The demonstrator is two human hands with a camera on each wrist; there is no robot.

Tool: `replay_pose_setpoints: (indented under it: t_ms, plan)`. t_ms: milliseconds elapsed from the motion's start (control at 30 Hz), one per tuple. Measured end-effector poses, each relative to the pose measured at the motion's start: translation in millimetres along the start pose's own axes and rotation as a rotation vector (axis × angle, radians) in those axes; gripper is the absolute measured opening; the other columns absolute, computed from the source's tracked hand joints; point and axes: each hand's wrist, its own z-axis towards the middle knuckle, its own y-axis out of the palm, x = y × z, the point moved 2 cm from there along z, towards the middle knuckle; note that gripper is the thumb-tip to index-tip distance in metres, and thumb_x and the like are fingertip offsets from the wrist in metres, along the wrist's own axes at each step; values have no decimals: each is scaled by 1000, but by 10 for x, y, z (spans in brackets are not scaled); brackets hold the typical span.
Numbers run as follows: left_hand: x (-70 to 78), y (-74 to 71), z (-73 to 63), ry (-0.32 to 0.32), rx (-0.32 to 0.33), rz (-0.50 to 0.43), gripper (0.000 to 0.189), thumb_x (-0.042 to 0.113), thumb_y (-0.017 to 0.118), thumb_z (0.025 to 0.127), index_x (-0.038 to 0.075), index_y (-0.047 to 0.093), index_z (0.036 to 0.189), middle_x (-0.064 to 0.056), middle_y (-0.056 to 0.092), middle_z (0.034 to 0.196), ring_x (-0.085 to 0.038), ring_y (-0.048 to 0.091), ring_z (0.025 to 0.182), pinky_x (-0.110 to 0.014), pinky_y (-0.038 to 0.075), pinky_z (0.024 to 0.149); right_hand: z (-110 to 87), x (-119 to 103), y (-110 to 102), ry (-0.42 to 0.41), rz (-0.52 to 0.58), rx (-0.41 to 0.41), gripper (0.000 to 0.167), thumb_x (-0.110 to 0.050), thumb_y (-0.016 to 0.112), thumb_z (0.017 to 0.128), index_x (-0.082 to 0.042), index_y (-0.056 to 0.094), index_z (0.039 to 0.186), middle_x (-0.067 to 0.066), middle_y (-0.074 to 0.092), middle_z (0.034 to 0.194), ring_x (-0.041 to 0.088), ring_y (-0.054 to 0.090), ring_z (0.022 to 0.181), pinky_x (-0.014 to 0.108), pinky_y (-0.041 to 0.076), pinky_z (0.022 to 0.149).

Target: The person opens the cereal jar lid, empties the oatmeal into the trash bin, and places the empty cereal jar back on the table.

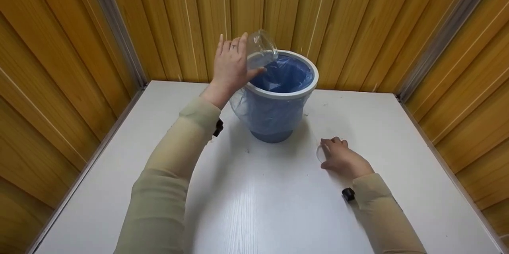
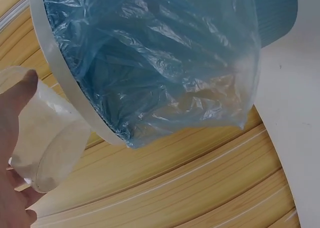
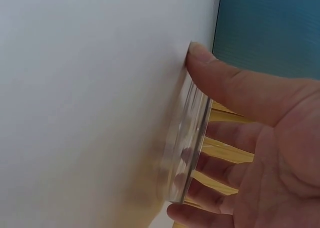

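Note:
My left hand [image 1: 232, 63] grips a clear, wide-mouthed plastic jar [image 1: 258, 49], thumb on one side and fingers on the other. The jar tips sideways, its mouth over the left rim of a blue bin [image 1: 274, 121]. In the left wrist view the jar [image 2: 52, 133] looks see-through, with no contents showing. Lower right, my right hand [image 1: 342, 156] holds a clear round lid [image 1: 320, 154] by its edge against the white table. The right wrist view has the lid [image 3: 187, 143] edge-on, between the thumb and the fingers.
A thin bluish plastic bag [image 2: 165, 77] lines the bin and hangs over its white rim [image 1: 284, 94]. The white table [image 1: 254, 206] is walled by wood-patterned panels [image 1: 284, 7] at the back and both sides. A black device [image 1: 348, 194] sits at my right wrist.

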Motion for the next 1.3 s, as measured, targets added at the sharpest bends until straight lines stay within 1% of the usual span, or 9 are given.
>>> replay_pose_setpoints:
  t_ms: [100,267,333,467,567,700,933,1000,1300]
  plan:
    - [-34,-34,-58,-61,29,-115,104,71,64,88,1,28,157,-20,52,151,-35,48,143,-49,15,131,-3,10,-3,7,-5,-6,88,-18,78,85,-3,34,159,29,34,157,51,26,146,69,36,112]
    - [-57,-76,-156,-141,84,-267,103,71,66,86,3,31,155,-18,54,149,-33,52,138,-48,36,122,-12,40,-10,8,17,-13,91,-18,79,85,-4,30,161,31,29,161,54,20,149,71,32,113]
    - [-55,-81,-207,-163,104,-323,103,71,68,85,5,32,155,-16,55,148,-33,54,134,-48,43,116,-18,47,-12,1,19,-12,92,-19,79,85,-5,29,161,31,28,161,54,20,149,71,32,113]
    - [-40,-82,-331,-192,146,-463,100,67,73,83,6,35,153,-15,56,146,-32,56,131,-49,49,110,-40,50,-15,0,29,-11,95,-21,79,85,-6,26,162,31,25,162,54,19,150,72,30,114]
    - [-13,-78,-437,-197,156,-553,97,62,76,84,6,36,152,-15,56,145,-31,57,130,-49,51,107,-50,54,-11,6,51,-11,96,-21,79,85,-7,24,163,32,20,165,53,14,152,73,26,116]
    - [35,-41,-594,-192,146,-617,95,58,77,85,4,36,152,-15,55,145,-30,57,130,-48,52,107,-55,60,1,15,73,-9,97,-19,79,86,-9,22,164,32,16,166,53,10,154,73,23,118]
    - [125,79,-877,-194,105,-709,95,55,80,84,6,35,153,-15,57,142,-30,60,125,-48,57,99,-70,68,19,45,119,8,105,-22,84,83,-14,18,165,26,17,167,49,17,153,73,23,118]
    - [153,115,-955,-187,90,-731,95,54,81,84,6,35,153,-14,57,142,-31,60,126,-48,57,99,-63,74,15,49,130,18,109,-25,85,82,-15,16,166,25,16,168,49,18,153,74,23,117]
    - [293,272,-1311,-103,75,-782,93,44,85,83,5,35,152,-14,55,145,-30,59,131,-49,53,106,-26,59,-18,21,112,48,112,-36,85,84,-9,13,165,28,7,168,52,9,154,75,21,117]
